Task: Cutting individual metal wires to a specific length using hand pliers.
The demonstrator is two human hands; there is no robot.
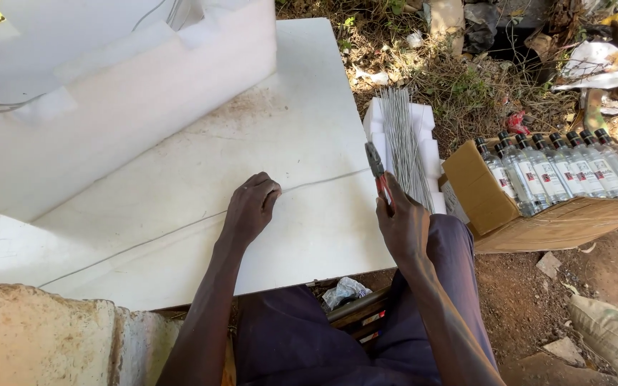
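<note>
A long thin wire (180,227) lies across a white foam board (302,107) in front of me. My left hand (250,207) rests on the board with its fingers curled down on the wire. At the board's right edge, my right hand (402,225) grips red-handled pliers (378,174) whose jaws point up and meet the wire's right end. A bundle of straight grey wires (403,146) lies on a small white foam block (423,118) just beyond the pliers.
A big white foam packing piece (109,93) sits on the board's far left. An open cardboard box (538,225) holding several clear glass bottles (574,168) lies to the right. Litter and dry grass cover the ground behind. A concrete block (44,336) stands at near left.
</note>
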